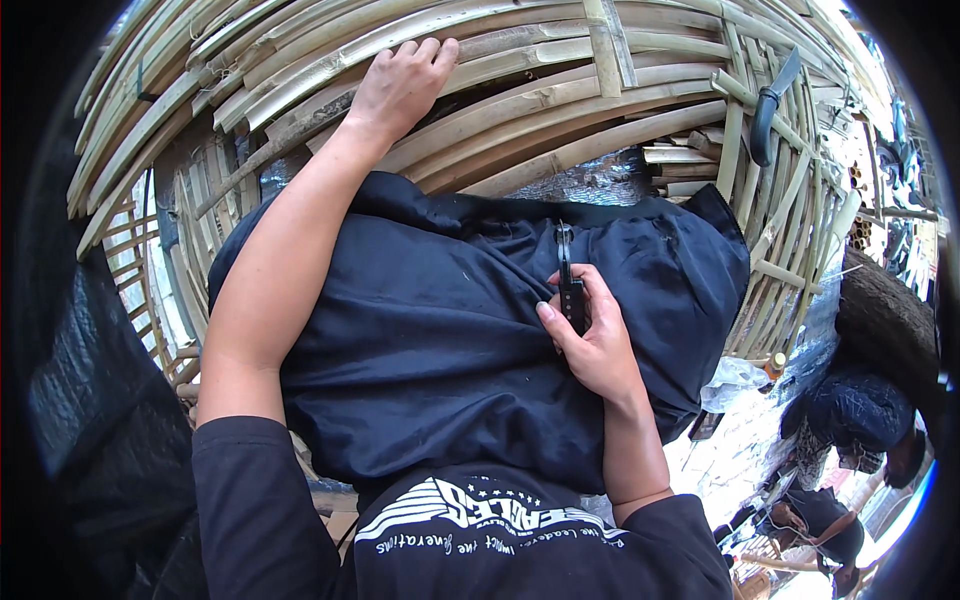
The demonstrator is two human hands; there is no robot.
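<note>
My right hand is closed around the black riveted handle of a knife, held over the dark cloth that covers my lap. Its narrow metal part points away from me. My left arm stretches forward, and my left hand rests at the far left on a stack of split bamboo strips. The fingers of that hand curl over the edge of one strip; their tips are partly hidden.
A second knife with a dark handle lies on woven bamboo slats at the right. Beyond them are a thick log, a clear plastic bag and a small bottle. Dark sheeting hangs on the left.
</note>
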